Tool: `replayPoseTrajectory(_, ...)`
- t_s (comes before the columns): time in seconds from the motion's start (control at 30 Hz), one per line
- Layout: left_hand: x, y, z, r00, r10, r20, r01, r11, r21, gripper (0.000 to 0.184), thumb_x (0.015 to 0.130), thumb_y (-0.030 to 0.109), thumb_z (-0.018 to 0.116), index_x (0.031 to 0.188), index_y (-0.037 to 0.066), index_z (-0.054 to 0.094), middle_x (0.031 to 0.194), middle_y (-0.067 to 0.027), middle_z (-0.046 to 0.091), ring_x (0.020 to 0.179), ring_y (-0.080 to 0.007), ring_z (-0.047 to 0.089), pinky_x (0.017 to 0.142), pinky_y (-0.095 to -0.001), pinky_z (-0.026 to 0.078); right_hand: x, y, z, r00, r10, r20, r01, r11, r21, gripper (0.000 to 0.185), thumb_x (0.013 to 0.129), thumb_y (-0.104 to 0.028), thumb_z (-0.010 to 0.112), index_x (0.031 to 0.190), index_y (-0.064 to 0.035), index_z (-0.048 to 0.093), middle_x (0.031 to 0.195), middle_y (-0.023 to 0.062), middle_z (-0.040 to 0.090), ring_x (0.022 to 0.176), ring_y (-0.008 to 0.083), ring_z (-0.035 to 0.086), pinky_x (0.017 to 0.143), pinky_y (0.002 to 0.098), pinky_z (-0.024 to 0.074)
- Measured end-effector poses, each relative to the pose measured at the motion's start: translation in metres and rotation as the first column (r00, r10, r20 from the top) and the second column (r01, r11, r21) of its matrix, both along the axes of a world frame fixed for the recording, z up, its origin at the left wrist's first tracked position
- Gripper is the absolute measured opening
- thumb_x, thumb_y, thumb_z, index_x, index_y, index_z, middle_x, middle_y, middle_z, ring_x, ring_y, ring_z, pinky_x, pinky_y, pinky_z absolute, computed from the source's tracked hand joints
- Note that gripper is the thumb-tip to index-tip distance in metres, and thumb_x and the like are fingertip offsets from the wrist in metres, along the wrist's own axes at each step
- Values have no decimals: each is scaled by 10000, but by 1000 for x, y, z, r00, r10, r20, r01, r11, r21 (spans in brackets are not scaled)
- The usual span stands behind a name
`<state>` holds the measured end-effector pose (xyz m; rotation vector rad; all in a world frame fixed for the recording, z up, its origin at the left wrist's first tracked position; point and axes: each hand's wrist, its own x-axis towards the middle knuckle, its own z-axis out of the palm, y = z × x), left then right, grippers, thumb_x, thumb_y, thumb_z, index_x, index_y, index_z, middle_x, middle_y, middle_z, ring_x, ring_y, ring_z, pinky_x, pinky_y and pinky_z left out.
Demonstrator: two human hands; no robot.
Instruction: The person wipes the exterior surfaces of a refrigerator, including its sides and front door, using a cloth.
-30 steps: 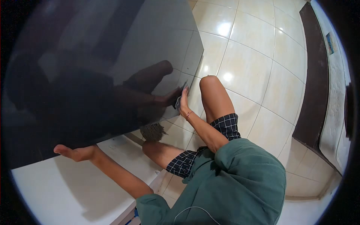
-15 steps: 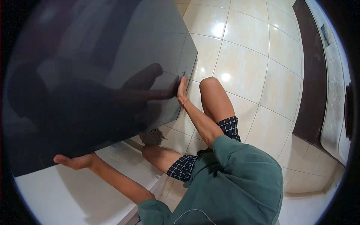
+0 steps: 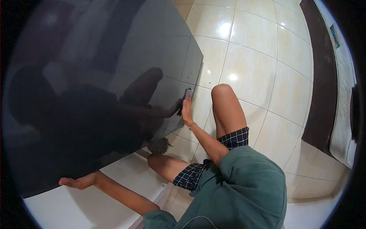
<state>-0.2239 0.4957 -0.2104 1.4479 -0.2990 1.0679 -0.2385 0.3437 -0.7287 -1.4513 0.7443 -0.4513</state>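
A large glossy dark panel [image 3: 114,68] fills the left of the view and mirrors my body. My left hand [image 3: 79,181] holds its lower edge, thumb on the front face and the other fingers hidden behind. Near the panel's right edge, my right hand [image 3: 187,108] presses a small grey cloth [image 3: 189,93] against the glossy surface. The cloth lies under the fingertips and is partly covered by them.
Below the panel is a white surface [image 3: 126,171]. A grey mop head [image 3: 159,145] rests by my knee on the tiled floor [image 3: 251,57]. At the right stand a dark brown board [image 3: 322,76] and a white mattress [image 3: 343,91].
My right hand with the cloth has moved up the panel's right edge, then back down. My left hand keeps its hold while the panel's lower left corner sits lower in view.
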Motion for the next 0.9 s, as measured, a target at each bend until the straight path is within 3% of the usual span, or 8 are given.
replayPoseTrajectory(0.23,1,6,0,1000,0,-16,0,1000,13,825,948,644,492,1451,-9,463,1523,-193,434,1379,-375,469,1142,-504,444,100,-127,-2,956,-287,63,251,909,333,745,1091,-540,194,1627,-29,123,1709,147,95,1580,283,51,1275,397,35)
replayPoseTrajectory(0.4,3,-5,-2,998,-34,-50,31,998,-63,809,957,632,491,1457,-3,462,1511,-204,445,1365,-379,474,1128,-518,454,114,-158,116,908,-213,362,206,977,59,697,1097,-496,195,1631,-49,145,1713,136,89,1582,299,21,1267,451,6)
replayPoseTrajectory(0.57,1,17,-1,998,-20,-64,12,992,-124,825,965,621,497,1509,7,410,1517,-211,436,1364,-396,456,1134,-543,433,32,-54,216,868,57,494,65,972,-226,659,1103,-453,212,1632,-63,172,1720,125,64,1583,318,-21,1253,504,-27)
replayPoseTrajectory(0.67,4,24,-4,995,-101,-13,98,982,-162,838,974,633,492,1510,-5,405,1530,-192,429,1366,-380,457,1162,-529,396,14,-34,157,910,123,397,1,955,-298,633,1107,-399,267,1630,-53,178,1716,138,75,1584,303,6,1260,457,8)
replayPoseTrajectory(0.73,20,82,-41,997,75,9,-75,997,-11,785,1011,590,466,1513,-9,400,1543,-178,418,1376,-360,450,1176,-510,375,27,-51,105,948,90,305,-7,965,-262,652,1107,-411,287,1625,-33,166,1712,142,94,1580,299,38,1265,419,34)
replayPoseTrajectory(0.8,18,91,-47,1000,-3,-10,2,1000,-30,721,1048,533,433,1520,-10,389,1555,-168,404,1388,-336,440,1184,-492,364,77,-97,47,941,-126,314,92,988,121,701,1105,-459,286,1616,1,150,1707,145,116,1575,296,70,1268,390,57)
replayPoseTrajectory(0.87,10,51,-27,937,-349,-30,338,923,-183,647,1086,462,392,1531,-8,374,1567,-162,388,1404,-310,426,1186,-475,362,115,-154,65,925,-225,308,167,965,205,738,1103,-497,260,1608,29,146,1701,154,136,1571,292,96,1270,379,70)
replayPoseTrajectory(0.9,17,65,-35,969,-247,-24,246,969,-37,672,1087,488,364,1522,-24,371,1563,-165,388,1406,-299,420,1190,-461,352,134,-178,94,921,-251,299,195,960,202,750,1103,-511,234,1603,40,151,1697,163,145,1569,289,107,1271,382,72)
